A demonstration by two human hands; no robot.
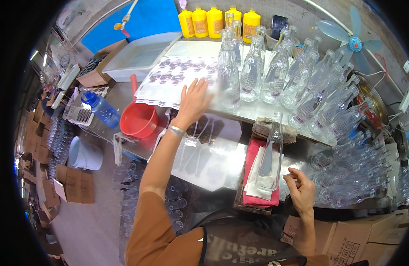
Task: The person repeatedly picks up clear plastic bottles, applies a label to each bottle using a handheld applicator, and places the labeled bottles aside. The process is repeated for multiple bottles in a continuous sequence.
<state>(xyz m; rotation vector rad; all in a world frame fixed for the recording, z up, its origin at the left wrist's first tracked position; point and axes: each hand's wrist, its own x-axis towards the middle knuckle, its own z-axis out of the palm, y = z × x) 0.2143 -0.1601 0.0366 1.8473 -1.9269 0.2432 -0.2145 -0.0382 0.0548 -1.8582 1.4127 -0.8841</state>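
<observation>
My left hand (195, 99) reaches over the stack of printed sheets (169, 80), fingers stretched out and holding nothing. Just right of its fingertips stands a clear glass bottle (228, 84), slightly blurred; a gap shows between them. In front of me another glass bottle (269, 164) lies on white paper over a pink cloth (248, 170). Its neck rests at a worn padded block (275, 129). Beside this bottle's lower end, on the right, is my right hand (302, 190), its fingers loosely bent and apart, with nothing seen in them.
Several glass bottles (279, 75) stand on the raised shelf, and more (346, 177) lie at the right. Left are a red dipper (138, 120), a blue water bottle (100, 108) and a white tub (142, 55). A transparent sheet (209, 164) covers part of the table. A fan (355, 43) stands far right.
</observation>
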